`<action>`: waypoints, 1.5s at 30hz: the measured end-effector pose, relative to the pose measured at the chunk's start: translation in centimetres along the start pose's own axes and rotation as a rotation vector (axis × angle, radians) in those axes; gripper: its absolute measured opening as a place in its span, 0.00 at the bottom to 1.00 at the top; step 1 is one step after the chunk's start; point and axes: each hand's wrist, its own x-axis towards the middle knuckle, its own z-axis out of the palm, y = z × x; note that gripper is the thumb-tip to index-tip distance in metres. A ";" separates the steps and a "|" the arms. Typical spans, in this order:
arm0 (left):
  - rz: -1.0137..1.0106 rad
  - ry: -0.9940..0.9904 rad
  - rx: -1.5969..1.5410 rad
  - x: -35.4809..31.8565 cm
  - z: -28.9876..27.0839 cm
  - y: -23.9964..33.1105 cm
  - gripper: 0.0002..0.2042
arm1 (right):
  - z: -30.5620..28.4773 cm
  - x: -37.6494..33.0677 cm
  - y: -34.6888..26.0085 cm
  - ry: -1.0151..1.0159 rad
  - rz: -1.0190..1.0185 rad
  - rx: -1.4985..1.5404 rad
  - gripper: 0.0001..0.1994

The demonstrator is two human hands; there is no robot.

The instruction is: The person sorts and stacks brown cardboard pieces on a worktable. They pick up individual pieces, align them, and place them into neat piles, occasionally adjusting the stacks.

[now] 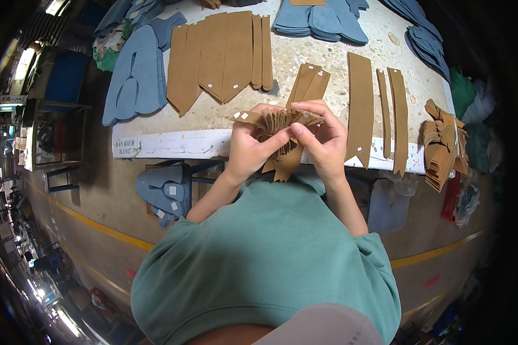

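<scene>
A bundle of brown leather pieces (277,122), its edges fanned out in folds, is held up at the near edge of the table between both hands. My left hand (246,148) is closed round the bundle's left side, its thumb pressed against the front. From the right, my right hand (326,141) grips the same bundle, with its thumb and fingers pinching the upper edge. Small white stickers show on a piece at the left. Notched ends hang below the hands. Just beyond lie more brown strips (309,83), partly hidden by my fingers.
Stacked brown panels (224,54) and blue leather pieces (137,80) lie to the left on the speckled table (328,52). Long brown strips (360,109) are at the right. A tied brown bundle (443,144) hangs past the right corner. Blue pieces (164,190) sit below the table.
</scene>
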 end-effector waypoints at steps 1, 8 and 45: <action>-0.014 -0.009 0.012 0.0 -0.1 0.0 0.14 | 0.0 0.0 0.1 0.004 0.005 -0.009 0.11; -0.023 -0.014 -0.006 -0.1 0.1 0.2 0.15 | 0.0 -0.3 0.4 0.053 0.075 0.105 0.08; 0.090 0.063 0.132 0.1 0.5 -0.2 0.11 | 0.1 0.2 -2.0 0.267 -0.261 -0.899 0.09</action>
